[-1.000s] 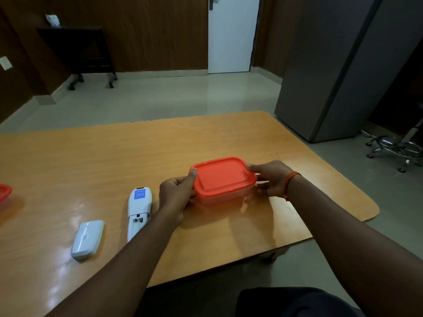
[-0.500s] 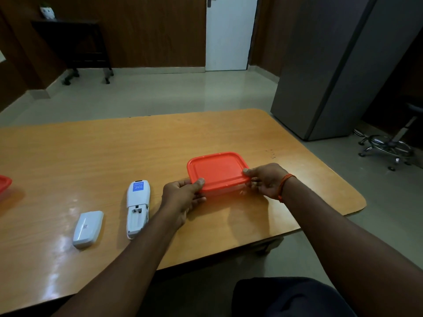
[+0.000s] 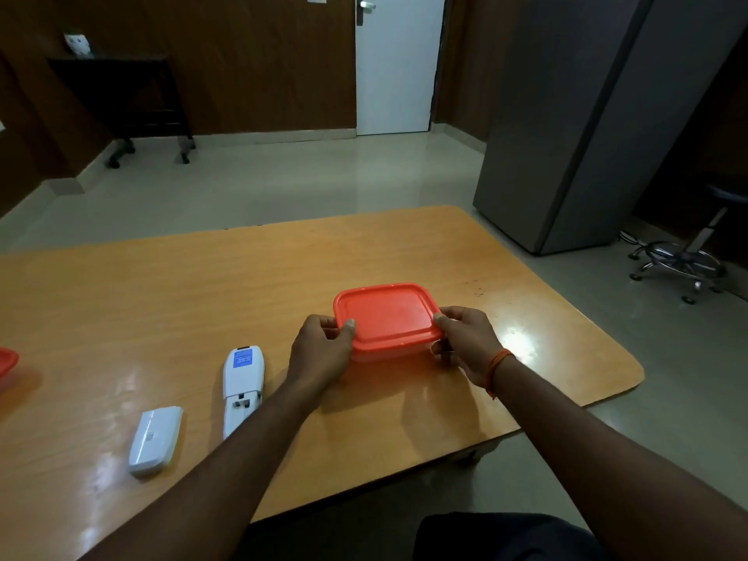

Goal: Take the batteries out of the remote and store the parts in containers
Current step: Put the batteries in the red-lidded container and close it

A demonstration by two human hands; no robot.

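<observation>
Bottom of frame: both forearms reach forward from the lower edge; a dark garment shows at lower centre.

Lower left, on the wooden surface (image 3: pixel 162 301): battery cover (image 3: pixel 155 440), white, lying loose, well apart from the hands. Just right of it, the remote (image 3: pixel 242 388), face down, blue label at its far end. Battery bay at its near end is open; it looks empty, though the detail is small. The two parts lie beside each other, not touching.

Centre: left hand (image 3: pixel 319 356) closed on the left edge of the orange-lidded container (image 3: pixel 387 319), thumb on the lid's rim, fingers tucked down the side. Right hand (image 3: pixel 465 344) clamped on the right edge the same way; orange thread band at its wrist. The lid sits flat on a clear tub resting on the surface. Contents are not visible through the lid or the wall.

Far left edge: a sliver of a second orange lid (image 3: pixel 7 360), mostly cut off.

Beyond the surface: pale floor, grey cabinet upper right, white door top centre.

Reading of progress: cover off and batteries apparently out, so removal seems done. No batteries are in sight; they may be in this tub, but I cannot confirm. The remote and cover remain to be stored. The step in hand looks like pressing the lid shut or prising it up; I cannot tell which.
</observation>
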